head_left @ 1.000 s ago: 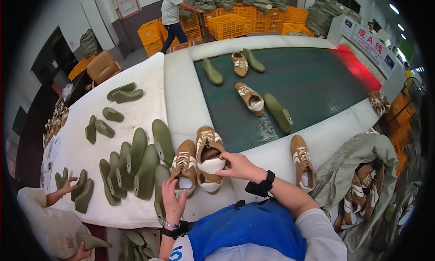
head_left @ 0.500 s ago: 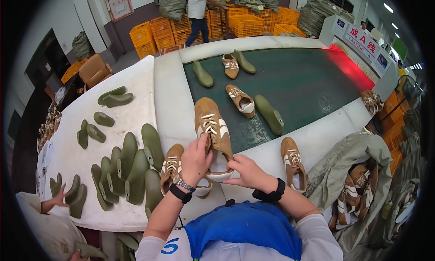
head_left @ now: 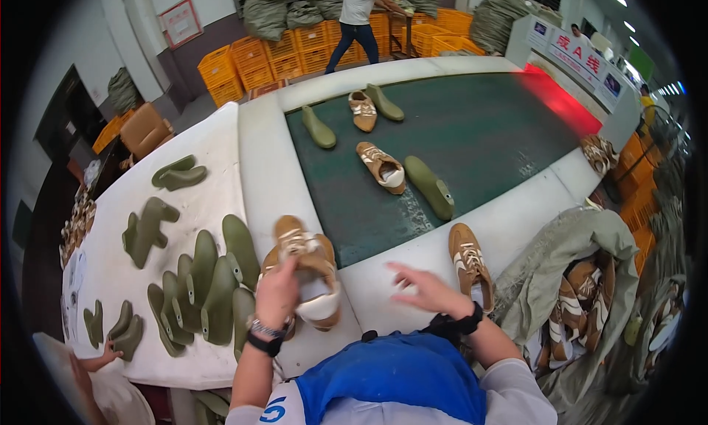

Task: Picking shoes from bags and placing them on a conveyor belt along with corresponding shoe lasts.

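Note:
My left hand [head_left: 277, 294] grips a brown sneaker [head_left: 318, 307] with white laces and a white heel. It is held low over the white ledge, overlapping another brown sneaker whose outline is partly hidden. To the right, my right hand [head_left: 426, 289] is empty, its fingers apart over the ledge and slightly blurred. Beyond that hand a single brown sneaker [head_left: 466, 252] stands on the ledge. Left of my left hand, several green shoe lasts [head_left: 218, 303] lie grouped on the white tabletop.
On the green conveyor belt [head_left: 487, 123] are two sneakers and several green lasts. A grey sack [head_left: 546, 263] of sneakers is at right. A co-worker's hand [head_left: 108, 353] touches lasts at lower left. Someone walks [head_left: 359, 19] by orange crates [head_left: 221, 71] at the back.
The sneaker has come down and left in my left hand. My right hand has let go of it and moved right. Near the far lasts, another last appears blurred; the walking person moved right.

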`<action>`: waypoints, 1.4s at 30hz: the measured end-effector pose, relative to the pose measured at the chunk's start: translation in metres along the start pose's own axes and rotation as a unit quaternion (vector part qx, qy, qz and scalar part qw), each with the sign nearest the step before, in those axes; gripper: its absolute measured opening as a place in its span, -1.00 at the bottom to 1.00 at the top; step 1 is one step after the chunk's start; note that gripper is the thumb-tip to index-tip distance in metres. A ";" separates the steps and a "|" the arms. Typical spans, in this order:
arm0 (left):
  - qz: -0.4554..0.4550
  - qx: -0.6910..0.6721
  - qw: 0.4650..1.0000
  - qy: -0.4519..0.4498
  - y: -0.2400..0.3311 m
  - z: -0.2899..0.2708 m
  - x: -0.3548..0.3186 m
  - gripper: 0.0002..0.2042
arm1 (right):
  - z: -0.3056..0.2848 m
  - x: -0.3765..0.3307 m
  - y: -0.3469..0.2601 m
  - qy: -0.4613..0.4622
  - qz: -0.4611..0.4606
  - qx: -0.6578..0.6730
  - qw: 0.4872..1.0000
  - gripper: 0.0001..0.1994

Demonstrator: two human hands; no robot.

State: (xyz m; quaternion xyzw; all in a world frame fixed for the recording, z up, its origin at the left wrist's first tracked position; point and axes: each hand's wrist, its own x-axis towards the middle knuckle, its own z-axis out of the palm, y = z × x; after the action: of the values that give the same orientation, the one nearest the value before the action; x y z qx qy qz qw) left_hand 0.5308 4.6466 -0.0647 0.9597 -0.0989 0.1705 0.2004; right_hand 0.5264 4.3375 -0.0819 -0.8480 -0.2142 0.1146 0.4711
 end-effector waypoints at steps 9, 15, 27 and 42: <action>-0.040 0.082 0.987 -0.135 -0.075 0.021 -0.064 -0.63 | -0.045 -0.114 0.098 0.095 0.343 -0.361 0.862 -0.12; -0.105 0.030 0.981 -0.157 -0.053 0.001 -0.050 -0.34 | -0.026 -0.125 0.096 0.110 0.332 -0.331 0.876 -0.25; -0.084 -0.086 0.993 -0.010 -0.019 -0.011 -0.067 -0.67 | -0.020 -0.034 -0.022 0.098 0.045 -0.269 0.957 -0.73; -0.440 0.009 0.888 -0.135 -0.118 -0.026 -0.188 -0.30 | 0.044 0.104 -0.026 -0.345 -0.113 -0.349 0.864 -0.73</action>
State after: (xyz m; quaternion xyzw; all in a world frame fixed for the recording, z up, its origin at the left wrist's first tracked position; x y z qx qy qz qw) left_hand 0.3802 4.7864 -0.1523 0.9203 0.3092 -0.0661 0.2306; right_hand 0.5941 4.4312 -0.0823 -0.8333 -0.4834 0.2633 0.0503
